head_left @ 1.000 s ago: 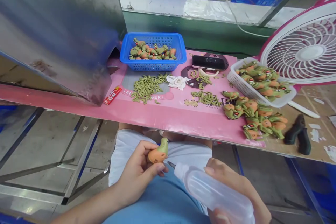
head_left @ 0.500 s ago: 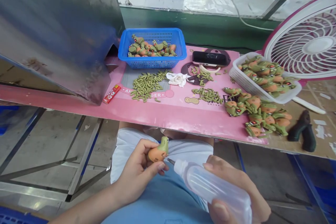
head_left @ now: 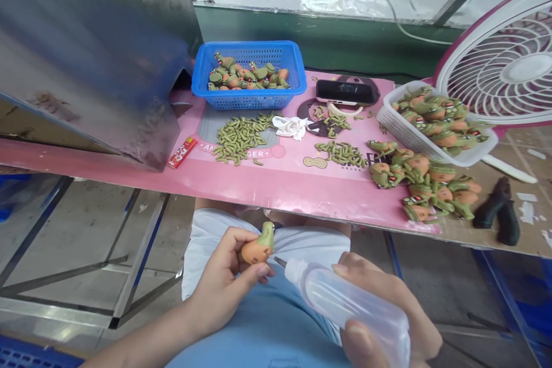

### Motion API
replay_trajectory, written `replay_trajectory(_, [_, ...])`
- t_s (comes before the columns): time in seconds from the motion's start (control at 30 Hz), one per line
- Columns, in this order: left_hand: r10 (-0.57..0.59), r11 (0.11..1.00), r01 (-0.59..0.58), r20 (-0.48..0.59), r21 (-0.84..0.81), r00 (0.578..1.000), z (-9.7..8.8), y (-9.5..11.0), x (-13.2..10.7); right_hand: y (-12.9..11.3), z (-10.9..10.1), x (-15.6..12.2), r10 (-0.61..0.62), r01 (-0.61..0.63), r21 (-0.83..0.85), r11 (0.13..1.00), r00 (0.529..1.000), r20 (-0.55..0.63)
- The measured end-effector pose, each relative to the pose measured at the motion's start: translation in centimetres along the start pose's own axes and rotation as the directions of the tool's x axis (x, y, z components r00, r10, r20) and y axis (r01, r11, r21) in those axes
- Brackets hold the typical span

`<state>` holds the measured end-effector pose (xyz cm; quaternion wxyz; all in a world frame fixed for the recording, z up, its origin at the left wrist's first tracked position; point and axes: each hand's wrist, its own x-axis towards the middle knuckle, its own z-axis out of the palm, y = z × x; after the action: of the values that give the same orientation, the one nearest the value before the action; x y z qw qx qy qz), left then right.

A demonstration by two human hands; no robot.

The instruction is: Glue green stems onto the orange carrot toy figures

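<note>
Mostly orange toy figure (head_left: pixel 257 248), green top, left hand (head_left: pixel 224 284)

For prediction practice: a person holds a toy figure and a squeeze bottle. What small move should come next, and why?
Probably nudge the squeeze bottle until its needle tip meets the toy figure in the left hand; the tip sits just short.

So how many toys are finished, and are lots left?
Maybe done, though that's a guess: the orange-and-green rubber figures in the blue plastic basket. In hand: the left hand grips one figure while the right hand points a clear squeeze bottle at it. Probably left: the loose pile on the pink mat and the white plastic basket of them.
</note>
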<state>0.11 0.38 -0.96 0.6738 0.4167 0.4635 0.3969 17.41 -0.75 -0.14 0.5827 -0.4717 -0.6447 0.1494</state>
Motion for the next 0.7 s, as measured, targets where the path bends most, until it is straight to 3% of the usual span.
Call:
replay_trajectory(0.5, [-0.013,1.000,0.014,-0.017,0.022,1.000,0.09,-0.04,-0.11,0.55,-0.16,-0.31,-0.088,0.094,0.045,0.995,0.989,-0.115])
replay_trajectory(0.7, [-0.019,1.000,0.020,-0.009,0.014,1.000,0.14,-0.07,-0.01,0.38,-0.23,-0.12,-0.074,0.078,0.043,0.996,0.992,-0.098])
